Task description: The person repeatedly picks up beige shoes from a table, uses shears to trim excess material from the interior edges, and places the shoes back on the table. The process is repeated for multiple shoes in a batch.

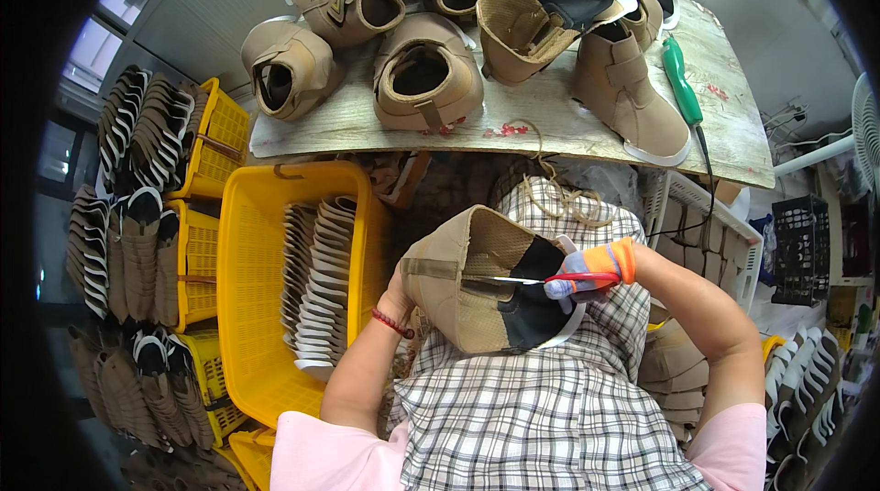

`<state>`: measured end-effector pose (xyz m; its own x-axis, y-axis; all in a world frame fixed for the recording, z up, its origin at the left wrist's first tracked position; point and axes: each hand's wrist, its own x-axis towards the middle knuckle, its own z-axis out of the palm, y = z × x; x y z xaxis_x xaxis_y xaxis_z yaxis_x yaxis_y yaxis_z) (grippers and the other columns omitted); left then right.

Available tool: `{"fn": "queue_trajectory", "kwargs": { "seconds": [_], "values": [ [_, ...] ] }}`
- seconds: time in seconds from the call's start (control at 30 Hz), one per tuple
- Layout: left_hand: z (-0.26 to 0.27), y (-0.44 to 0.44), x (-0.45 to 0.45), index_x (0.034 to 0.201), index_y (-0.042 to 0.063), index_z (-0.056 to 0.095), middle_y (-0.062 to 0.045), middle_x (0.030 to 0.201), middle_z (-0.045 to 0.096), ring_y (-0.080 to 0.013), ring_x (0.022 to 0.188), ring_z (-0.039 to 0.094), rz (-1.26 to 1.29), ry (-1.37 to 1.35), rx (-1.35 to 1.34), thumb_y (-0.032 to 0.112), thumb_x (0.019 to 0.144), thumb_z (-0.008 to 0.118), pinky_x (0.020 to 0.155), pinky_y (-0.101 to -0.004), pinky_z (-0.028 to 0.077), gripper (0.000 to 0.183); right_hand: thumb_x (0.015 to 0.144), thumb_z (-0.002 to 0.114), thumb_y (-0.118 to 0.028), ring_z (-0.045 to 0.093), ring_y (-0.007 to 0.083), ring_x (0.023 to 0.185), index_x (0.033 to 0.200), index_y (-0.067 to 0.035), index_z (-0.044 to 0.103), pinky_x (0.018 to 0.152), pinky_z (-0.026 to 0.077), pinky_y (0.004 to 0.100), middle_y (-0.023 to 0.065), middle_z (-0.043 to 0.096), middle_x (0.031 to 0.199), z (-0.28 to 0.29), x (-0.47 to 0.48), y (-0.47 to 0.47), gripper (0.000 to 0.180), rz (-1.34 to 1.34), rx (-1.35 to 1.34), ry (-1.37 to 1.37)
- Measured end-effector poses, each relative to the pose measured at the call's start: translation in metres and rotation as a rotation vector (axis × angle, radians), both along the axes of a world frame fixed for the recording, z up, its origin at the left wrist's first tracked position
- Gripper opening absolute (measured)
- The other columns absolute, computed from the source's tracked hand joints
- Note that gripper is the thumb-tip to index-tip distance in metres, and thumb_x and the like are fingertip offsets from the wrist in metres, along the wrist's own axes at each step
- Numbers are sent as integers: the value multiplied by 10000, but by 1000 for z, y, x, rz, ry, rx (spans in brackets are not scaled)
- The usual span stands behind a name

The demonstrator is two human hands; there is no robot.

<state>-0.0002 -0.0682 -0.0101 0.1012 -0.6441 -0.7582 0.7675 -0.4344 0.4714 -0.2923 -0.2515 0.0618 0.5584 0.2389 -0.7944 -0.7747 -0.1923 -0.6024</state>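
Observation:
Over my lap lies a tan shoe upper [440, 312], its wide opening showing a mesh and black lining. My left hand [394, 298], bare with a red bead bracelet at the wrist, grips the upper's outer left side; its fingers are mostly hidden behind the material. In a grey and orange work glove, my right hand [584, 274] holds red-handled scissors [583, 277]. The thin metal blades point left into the upper's opening, near the webbing strip [430, 268] at its edge. Whether the blades touch the lining I cannot tell.
Ahead, a worktable [316, 137] bears several tan shoe uppers [430, 89] and a green corded tool [680, 78]. A yellow plastic basket [240, 285] with stacked pieces stands at my left, beside more filled baskets [196, 264]. To the right are a white crate [749, 247] and a fan [867, 123].

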Motion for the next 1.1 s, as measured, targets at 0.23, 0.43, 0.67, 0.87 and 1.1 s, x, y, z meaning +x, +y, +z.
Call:
{"fn": "queue_trajectory", "kwargs": {
  "seconds": [0.23, 0.43, 0.67, 0.87, 1.1],
  "values": [
    [-18, 1, 14, 1411, 23, 504, -104, 1381, 582, -219, 1230, 582, -205, 450, -670, 330, 1061, 439, 1028, -372, 508, 470, 920, 427, -766, 667, 197, 774, 937, -69, 767, 728, 528, 328, 71, 718, 828, 13, 6, 10, 776, 54, -240, -54],
    [-26, -1, 16, 1414, 17, 496, -92, 1361, 595, -196, 1195, 602, -110, 109, -194, 254, 1061, 449, 1006, -352, 522, 427, 928, 372, -782, 593, 173, 676, 998, -41, 745, 629, 502, 328, 63, 635, 745, 6, 3, 9, 832, 16, -55, 13],
    [-23, -3, 19, 1393, 15, 515, -66, 1315, 623, -162, 1129, 628, -217, 75, -397, 171, 1033, 521, 958, -316, 539, 392, 994, 407, -635, 552, 136, 547, 973, -20, 744, 515, 451, 282, 17, 575, 615, 0, 27, 6, 702, -33, 102, -17],
    [-34, 3, 27, 1416, 34, 495, -59, 1352, 602, -174, 1173, 602, -324, -123, -441, 175, 1029, 536, 991, -331, 517, 413, 949, 547, -257, 605, 165, 485, 948, -8, 745, 483, 484, 289, 38, 601, 603, 14, 37, 4, 318, -20, 60, 47],
    [-47, -4, 34, 1430, 43, 486, -74, 1368, 594, -208, 1204, 595, -274, 112, -575, 267, 1038, 515, 1009, -352, 506, 452, 973, 463, -656, 608, 177, 486, 848, -77, 761, 503, 506, 306, 45, 611, 577, 31, 38, 15, 663, 35, -247, 8]
  ]
}}
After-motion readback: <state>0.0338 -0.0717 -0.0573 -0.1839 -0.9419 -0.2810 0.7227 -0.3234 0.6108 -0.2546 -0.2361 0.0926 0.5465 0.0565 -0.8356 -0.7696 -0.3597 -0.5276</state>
